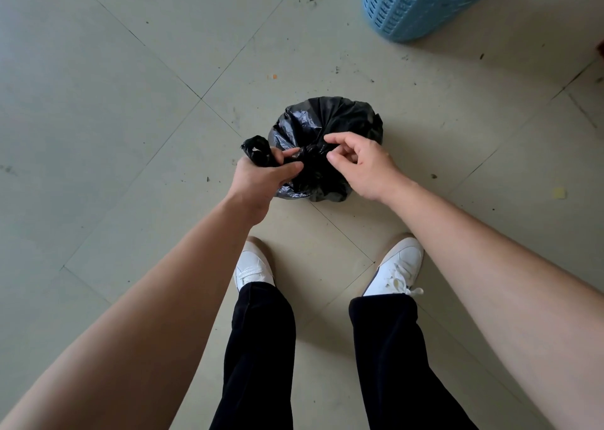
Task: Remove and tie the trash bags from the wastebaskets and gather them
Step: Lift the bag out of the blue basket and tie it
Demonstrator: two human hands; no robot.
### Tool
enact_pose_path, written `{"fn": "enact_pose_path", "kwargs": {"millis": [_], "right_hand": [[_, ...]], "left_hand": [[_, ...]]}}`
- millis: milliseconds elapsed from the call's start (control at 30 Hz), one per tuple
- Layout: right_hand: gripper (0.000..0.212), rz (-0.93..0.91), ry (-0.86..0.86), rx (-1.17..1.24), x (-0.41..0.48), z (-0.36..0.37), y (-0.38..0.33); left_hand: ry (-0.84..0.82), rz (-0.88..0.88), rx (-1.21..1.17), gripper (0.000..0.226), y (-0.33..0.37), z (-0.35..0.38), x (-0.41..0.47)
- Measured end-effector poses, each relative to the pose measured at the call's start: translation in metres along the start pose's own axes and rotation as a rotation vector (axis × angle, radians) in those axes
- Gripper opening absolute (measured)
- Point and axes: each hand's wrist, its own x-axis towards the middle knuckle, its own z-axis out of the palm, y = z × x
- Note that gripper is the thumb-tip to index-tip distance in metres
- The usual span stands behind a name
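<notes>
Pale floor tiles bear the black trash bag, set under the fingertips so both hands can knot it. Left hand grips the twisted tail taut; right hand curls thumb and forefinger at the knot (pinching or not, I cannot tell). Blue wastebasket stands well beyond the fingers, open floor between.

The single head-worn view looks steeply down, close over both forearms, at tiled floor ahead.
</notes>
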Motion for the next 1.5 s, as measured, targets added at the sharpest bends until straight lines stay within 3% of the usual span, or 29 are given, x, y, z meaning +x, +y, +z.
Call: {"fn": "enact_pose_path", "kwargs": {"millis": [100, 233, 433, 567, 767, 933, 1133, 1367, 1500], "right_hand": [[0.028, -0.004, -0.099, -0.064, 0.003, 0.002, -0.003], [0.009, -0.022, -0.039, -0.243, 0.006, -0.001, -0.004], [0.018, 0.022, 0.05, -0.639, 0.01, 0.006, 0.001], [0.018, 0.068, 0.086, -0.678, 0.013, 0.013, 0.005], [0.016, 0.062, 0.1, -0.616, -0.015, 0.0, -0.014], [0.014, 0.039, 0.138, -0.548, -0.064, -0.042, -0.075], [0.021, -0.049, 0.179, -0.348, -0.169, -0.128, -0.213], [0.022, -0.213, 0.529, -0.125, -0.341, -0.238, -0.396], [0.015, -0.257, 0.675, 0.065, -0.42, -0.296, -0.445]], "left_hand": [[-0.044, 0.006, 0.033, 0.037, -0.001, -0.001, 0.001], [-0.018, 0.004, 0.075, 0.037, 0.0, -0.001, 0.002], [0.244, -0.066, 0.17, 0.04, -0.01, -0.005, 0.011], [0.321, -0.082, 0.244, 0.041, -0.013, -0.004, 0.018], [0.214, -0.085, 0.343, 0.022, 0.011, -0.003, -0.012], [0.136, -0.029, 0.371, 0.038, 0.089, 0.008, -0.073], [-0.025, 0.112, 0.38, 0.035, 0.25, 0.038, -0.206], [-0.216, 0.368, 0.372, 0.027, 0.426, 0.092, -0.404], [-0.358, 0.474, 0.518, 0.02, 0.474, 0.149, -0.472]]}}
